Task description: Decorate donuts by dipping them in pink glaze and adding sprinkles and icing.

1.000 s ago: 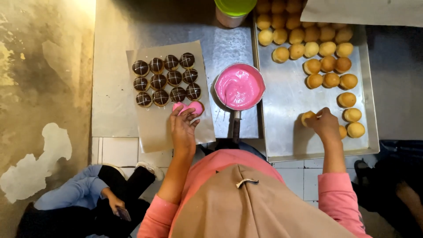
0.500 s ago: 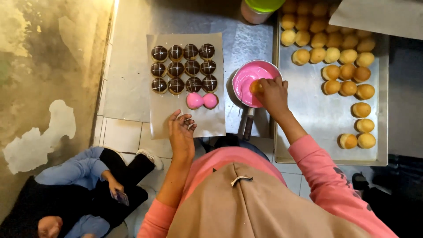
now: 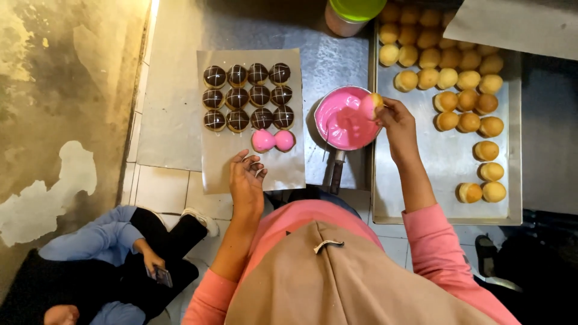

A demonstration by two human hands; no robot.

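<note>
Left grip (image 3: 247, 176): fingers loosely spread, empty, over brown paper sheet (image 3: 283, 174) on steel counter (image 3: 171, 90). Right grip (image 3: 394, 120): pinching small round bun (image 3: 373, 103) above pink icing in metal saucepan (image 3: 344, 117). Beyond: two pink-glazed buns (image 3: 273, 141), chocolate-glazed buns (image 3: 248, 96), plain buns on steel tray (image 3: 445, 168).

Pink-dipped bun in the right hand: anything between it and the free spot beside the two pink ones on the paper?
Nothing visible blocks it. The bun is held in the right hand over the pan of pink glaze; bare steel separates the pan from the paper sheet. The left hand rests below the pink buns, off the line.
</note>
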